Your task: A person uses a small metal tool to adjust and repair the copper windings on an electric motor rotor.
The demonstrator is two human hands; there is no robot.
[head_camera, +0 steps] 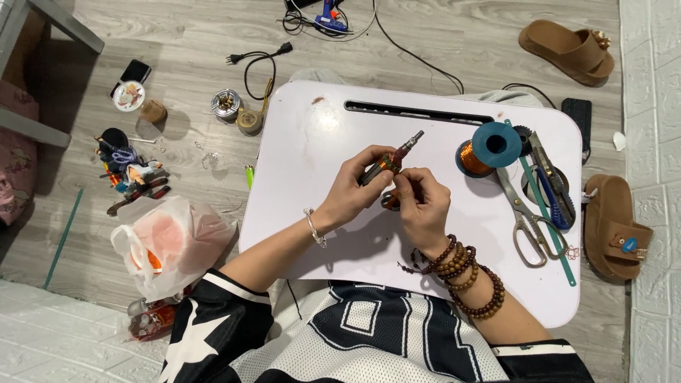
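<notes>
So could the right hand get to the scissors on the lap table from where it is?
Probably yes. The scissors lie uncovered on the white lap table, just right of the right hand, with bare tabletop between. But that hand is pinching the copper-wound tool with the left hand.

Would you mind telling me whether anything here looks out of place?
Nothing on the white table stands out. On the floor, the brown sandals lie apart: one beyond the table, the other beside it.
</notes>
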